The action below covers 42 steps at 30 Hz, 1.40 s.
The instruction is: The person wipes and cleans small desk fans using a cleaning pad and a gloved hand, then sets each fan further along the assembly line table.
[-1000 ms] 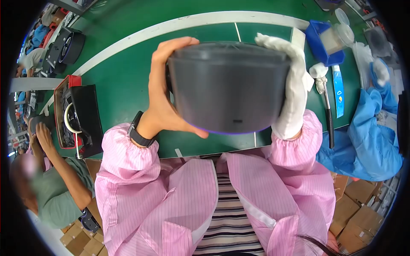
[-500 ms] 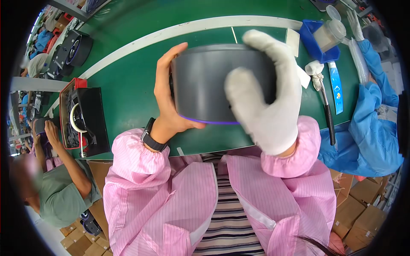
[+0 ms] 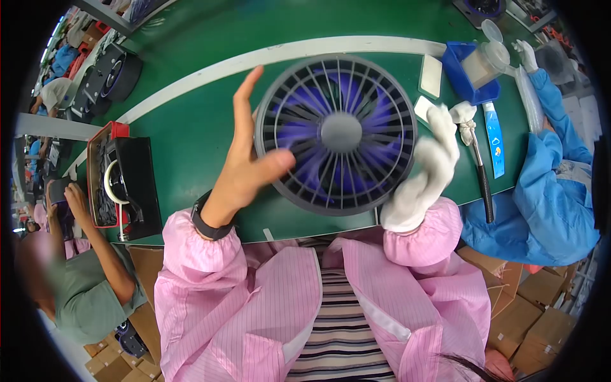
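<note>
A round dark grey fan (image 3: 341,132) with a spoked grille and purple blades faces up at me over the green bench. My left hand (image 3: 245,156), bare and with a black watch at the wrist, grips its left side. The thumb lies over the front grille and the index finger stretches up beside the rim; the other fingers are hidden behind the fan. My right hand (image 3: 425,169), in a white glove, is at the fan's lower right rim. Its fingers are bent and smeared by motion, so their hold on the rim is unclear.
To the right lie a rubber-gripped mallet with a wrapped head (image 3: 478,159), a blue tube-like packet (image 3: 494,140), a blue bin (image 3: 463,70) with a clear jar (image 3: 485,63), and white pads (image 3: 431,75). A red box (image 3: 102,175) stands left. People sit at both sides.
The fan has turned from its plain side wall to its grille front. My left thumb has come onto the grille; my right hand has shifted from the side wall to the lower right rim.
</note>
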Each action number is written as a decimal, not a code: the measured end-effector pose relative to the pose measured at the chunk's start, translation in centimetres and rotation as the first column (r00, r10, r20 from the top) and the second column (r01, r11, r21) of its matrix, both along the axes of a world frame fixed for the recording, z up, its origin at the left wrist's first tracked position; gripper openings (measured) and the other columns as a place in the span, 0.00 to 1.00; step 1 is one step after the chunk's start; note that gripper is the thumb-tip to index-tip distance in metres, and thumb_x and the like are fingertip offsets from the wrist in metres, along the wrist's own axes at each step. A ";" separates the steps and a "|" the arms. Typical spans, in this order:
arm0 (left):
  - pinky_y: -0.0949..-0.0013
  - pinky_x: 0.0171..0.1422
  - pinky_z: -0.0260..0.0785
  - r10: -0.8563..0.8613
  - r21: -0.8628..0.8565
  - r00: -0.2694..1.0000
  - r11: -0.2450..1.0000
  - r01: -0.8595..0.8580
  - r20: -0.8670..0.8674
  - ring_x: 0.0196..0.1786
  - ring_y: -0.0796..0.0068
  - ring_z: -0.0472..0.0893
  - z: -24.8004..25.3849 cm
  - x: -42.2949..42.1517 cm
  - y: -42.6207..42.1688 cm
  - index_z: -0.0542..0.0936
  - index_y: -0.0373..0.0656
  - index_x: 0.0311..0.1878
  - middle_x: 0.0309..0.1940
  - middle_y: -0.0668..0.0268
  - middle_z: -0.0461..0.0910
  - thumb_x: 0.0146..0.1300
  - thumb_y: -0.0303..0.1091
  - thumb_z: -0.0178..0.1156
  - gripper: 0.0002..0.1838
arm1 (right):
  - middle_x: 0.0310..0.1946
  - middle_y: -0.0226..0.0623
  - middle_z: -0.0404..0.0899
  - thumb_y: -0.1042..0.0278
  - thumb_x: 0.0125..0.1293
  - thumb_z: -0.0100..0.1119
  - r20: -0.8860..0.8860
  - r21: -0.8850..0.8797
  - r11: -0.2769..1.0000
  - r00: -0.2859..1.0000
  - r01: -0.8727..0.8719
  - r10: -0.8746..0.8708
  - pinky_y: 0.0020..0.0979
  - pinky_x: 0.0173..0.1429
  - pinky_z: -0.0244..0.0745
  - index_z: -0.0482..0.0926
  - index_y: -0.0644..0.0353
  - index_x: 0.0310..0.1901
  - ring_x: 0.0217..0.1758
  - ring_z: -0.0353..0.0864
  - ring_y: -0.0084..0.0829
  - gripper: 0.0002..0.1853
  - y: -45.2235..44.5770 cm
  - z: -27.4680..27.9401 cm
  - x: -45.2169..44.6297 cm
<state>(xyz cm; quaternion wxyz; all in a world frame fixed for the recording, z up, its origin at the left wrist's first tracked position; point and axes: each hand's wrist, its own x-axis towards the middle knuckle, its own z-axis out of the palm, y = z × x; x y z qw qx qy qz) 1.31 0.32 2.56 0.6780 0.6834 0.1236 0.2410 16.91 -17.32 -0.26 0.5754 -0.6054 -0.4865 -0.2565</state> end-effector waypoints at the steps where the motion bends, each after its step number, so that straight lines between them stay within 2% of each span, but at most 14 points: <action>1: 0.52 0.78 0.50 -0.004 0.099 0.997 0.995 -0.004 0.080 0.75 0.52 0.61 -1.0 0.0 0.0 0.45 0.42 0.79 0.75 0.46 0.53 0.51 0.49 0.75 0.61 | 0.58 0.55 0.73 0.57 0.75 0.47 -0.148 0.022 1.000 0.989 -0.014 0.017 0.46 0.72 0.60 0.73 0.69 0.48 0.64 0.69 0.49 0.19 0.3 -0.2 0.1; 5: 0.48 0.72 0.60 -0.074 0.810 0.955 0.551 -0.201 0.288 0.72 0.44 0.63 -3.2 0.6 1.8 0.34 0.48 0.79 0.73 0.38 0.51 0.47 0.35 0.79 0.69 | 0.51 0.50 0.75 0.60 0.60 0.58 -0.222 0.010 0.948 0.924 -0.318 0.312 0.42 0.63 0.67 0.74 0.66 0.44 0.57 0.75 0.45 0.18 2.0 1.7 -0.8; 9: 0.52 0.72 0.61 0.072 0.363 0.958 0.915 -0.174 0.278 0.69 0.49 0.68 -8.0 -0.2 2.1 0.55 0.40 0.75 0.72 0.45 0.58 0.69 0.50 0.62 0.41 | 0.38 0.43 0.80 0.54 0.46 0.63 0.020 -0.352 0.773 0.822 -0.527 0.570 0.36 0.50 0.73 0.80 0.64 0.29 0.49 0.79 0.40 0.18 2.6 4.0 -7.0; 14: 0.43 0.69 0.64 0.158 0.518 0.984 0.837 -0.176 0.079 0.71 0.37 0.66 -7.8 -0.6 0.7 0.43 0.76 0.77 0.74 0.48 0.56 0.56 0.39 0.73 0.56 | 0.38 0.40 0.79 0.60 0.44 0.64 0.247 -0.432 0.868 0.893 -0.245 0.375 0.39 0.49 0.75 0.80 0.61 0.34 0.45 0.79 0.41 0.16 4.1 10.6 -2.8; 16: 0.43 0.71 0.64 0.010 0.828 0.960 0.504 -0.247 0.281 0.74 0.45 0.61 -4.8 0.6 0.8 0.29 0.64 0.79 0.76 0.47 0.48 0.61 0.34 0.69 0.60 | 0.42 0.41 0.79 0.65 0.50 0.65 0.144 -0.354 0.925 0.970 -0.136 0.198 0.39 0.53 0.73 0.80 0.62 0.41 0.46 0.79 0.45 0.16 5.5 10.0 -0.5; 22: 0.43 0.70 0.66 0.020 0.849 0.954 0.451 -0.275 0.299 0.73 0.37 0.62 -4.5 0.7 0.9 0.20 0.67 0.76 0.75 0.41 0.42 0.47 0.25 0.76 0.75 | 0.37 0.45 0.80 0.64 0.63 0.62 -0.509 -0.277 0.805 0.791 -0.524 0.339 0.39 0.48 0.75 0.78 0.64 0.41 0.42 0.80 0.47 0.12 5.7 6.3 5.0; 24: 0.47 0.71 0.65 0.081 0.831 0.969 0.502 -0.240 0.231 0.73 0.41 0.63 -3.4 0.5 0.3 0.21 0.60 0.76 0.75 0.42 0.43 0.48 0.26 0.76 0.74 | 0.38 0.44 0.80 0.62 0.66 0.57 -0.587 -0.287 0.809 0.762 -0.513 0.274 0.38 0.49 0.75 0.78 0.63 0.40 0.42 0.80 0.46 0.12 5.4 6.7 4.9; 26: 0.51 0.70 0.64 0.136 0.741 0.962 0.614 -0.271 0.238 0.71 0.48 0.65 -3.4 0.6 -0.1 0.26 0.51 0.77 0.73 0.43 0.48 0.46 0.29 0.78 0.72 | 0.41 0.43 0.81 0.61 0.68 0.52 -0.093 -0.398 0.910 0.992 -0.119 0.089 0.37 0.51 0.75 0.78 0.62 0.42 0.43 0.81 0.44 0.13 6.1 7.1 2.9; 28: 0.56 0.68 0.62 0.208 0.547 0.930 0.761 -0.350 0.304 0.66 0.57 0.67 -4.3 0.7 -0.9 0.35 0.39 0.78 0.68 0.46 0.58 0.41 0.34 0.81 0.71 | 0.45 0.47 0.80 0.61 0.60 0.62 0.022 -0.499 0.862 0.994 -0.082 0.107 0.37 0.54 0.75 0.79 0.62 0.42 0.47 0.81 0.44 0.14 6.1 9.8 0.1; 31: 0.57 0.65 0.63 0.321 0.646 0.926 0.668 -0.370 0.198 0.60 0.61 0.70 -4.7 0.4 -1.1 0.33 0.42 0.79 0.63 0.49 0.63 0.43 0.40 0.82 0.73 | 0.43 0.47 0.79 0.59 0.55 0.66 0.469 -0.635 0.762 0.846 0.125 0.252 0.34 0.48 0.76 0.80 0.61 0.38 0.45 0.81 0.42 0.15 5.9 8.7 -5.0; 33: 0.57 0.67 0.62 0.290 0.490 0.933 0.794 -0.360 0.215 0.61 0.61 0.70 -5.0 0.8 -0.7 0.35 0.42 0.79 0.63 0.50 0.64 0.43 0.40 0.82 0.72 | 0.37 0.48 0.79 0.57 0.55 0.64 0.161 -0.867 0.450 0.735 -0.213 0.659 0.37 0.40 0.75 0.81 0.62 0.33 0.42 0.81 0.43 0.14 3.6 7.8 -7.3; 36: 0.55 0.72 0.57 0.229 0.304 0.959 0.913 -0.271 0.166 0.68 0.58 0.66 -5.2 0.7 -0.9 0.40 0.41 0.79 0.69 0.50 0.60 0.45 0.48 0.79 0.68 | 0.29 0.45 0.77 0.59 0.54 0.62 0.047 -0.642 0.628 0.795 -0.440 0.604 0.40 0.31 0.70 0.80 0.62 0.28 0.38 0.77 0.40 0.12 2.7 9.3 -6.5; 40: 0.48 0.79 0.48 0.088 0.383 0.995 0.918 -0.098 0.043 0.79 0.49 0.54 -3.2 0.0 0.3 0.41 0.40 0.80 0.77 0.45 0.49 0.39 0.75 0.73 0.76 | 0.23 0.34 0.72 0.65 0.46 0.64 0.169 -0.435 0.886 0.952 -0.159 0.254 0.40 0.31 0.65 0.79 0.56 0.29 0.29 0.73 0.35 0.09 7.8 10.1 -0.5; 42: 0.48 0.79 0.48 0.106 0.231 0.986 0.964 -0.134 0.132 0.79 0.48 0.52 -2.9 0.5 0.6 0.39 0.39 0.80 0.77 0.44 0.48 0.35 0.72 0.77 0.79 | 0.23 0.33 0.71 0.63 0.45 0.66 0.207 -0.362 0.920 0.949 -0.150 0.237 0.38 0.28 0.63 0.78 0.55 0.30 0.26 0.72 0.34 0.10 6.1 7.9 -0.3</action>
